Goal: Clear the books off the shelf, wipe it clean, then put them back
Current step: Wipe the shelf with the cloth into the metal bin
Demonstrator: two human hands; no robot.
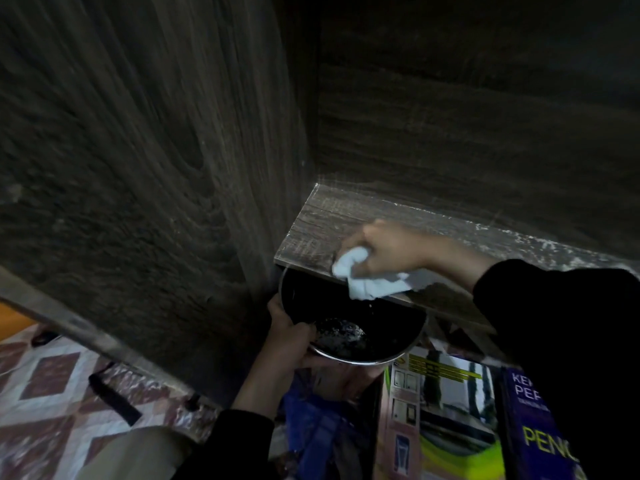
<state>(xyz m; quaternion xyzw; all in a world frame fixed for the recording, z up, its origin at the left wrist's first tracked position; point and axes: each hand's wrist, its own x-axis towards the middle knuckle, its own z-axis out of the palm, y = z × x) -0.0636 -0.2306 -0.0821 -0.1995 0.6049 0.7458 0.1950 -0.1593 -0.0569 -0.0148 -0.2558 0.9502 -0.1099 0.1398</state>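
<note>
Head view, looking down into a dark wooden cabinet: its grained cabinet wall (138,150) fills the frame from 9 to 12 o'clock. The shelf (311,230) runs from centre toward 3 o'clock, bare of books, with a pale line of dust (519,237) along its back edge. Patterned tile floor (45,393) shows at 8 o'clock, a black strip (114,398) lying on it.

At 5 o'clock, below the shelf, two covers face up side by side: a green-and-yellow book (450,427) and, just to its right, a purple book (533,427) with yellow lettering, partly hidden by my dark sleeve.

A dark bowl (353,327) with a metal rim sits at 6 o'clock, its far side tucked under the shelf's front edge, speckled debris lying in its bottom. My left hand (291,337) grips its near-left rim, thumb hooked over the edge and fingers curled beneath.

My right hand (384,251), just right of centre, is bunched around a crumpled white cloth (363,278), pressing it on the shelf at the front edge; part of the cloth hangs over the lip, above the bowl.
</note>
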